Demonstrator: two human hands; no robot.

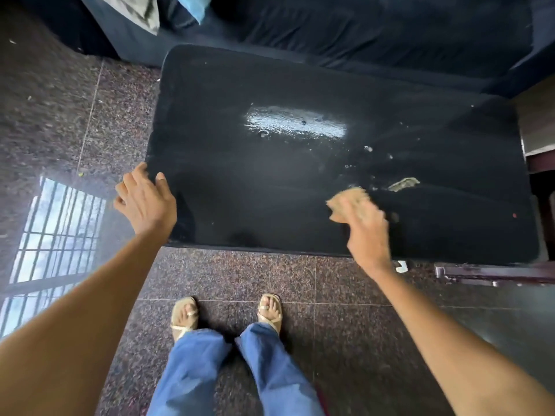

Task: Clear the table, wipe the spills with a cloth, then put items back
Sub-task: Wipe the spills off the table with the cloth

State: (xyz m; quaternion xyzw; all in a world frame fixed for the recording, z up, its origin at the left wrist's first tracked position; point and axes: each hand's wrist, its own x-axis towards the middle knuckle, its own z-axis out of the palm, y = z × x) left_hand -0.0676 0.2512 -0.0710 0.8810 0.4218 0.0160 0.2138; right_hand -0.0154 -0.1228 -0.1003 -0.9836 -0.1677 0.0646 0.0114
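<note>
A low black table (240, 181) fills the middle of the view, bare of items. A wet shiny patch (294, 123) lies near its centre, and small pale drops and a beige smear (404, 184) sit toward the right. My right hand (365, 228) presses a tan cloth (345, 204) onto the tabletop near the front edge, left of the smear; the hand is motion-blurred. My left hand (144, 199) rests with straight fingers on the table's front left corner.
A dark blue sofa (360, 34) stands right behind the table, with a pale cushion (135, 10) on its left end. Speckled granite floor (75, 115) surrounds the table. A dark wooden piece of furniture (537, 139) abuts the right side. My sandalled feet (228, 313) stand at the front edge.
</note>
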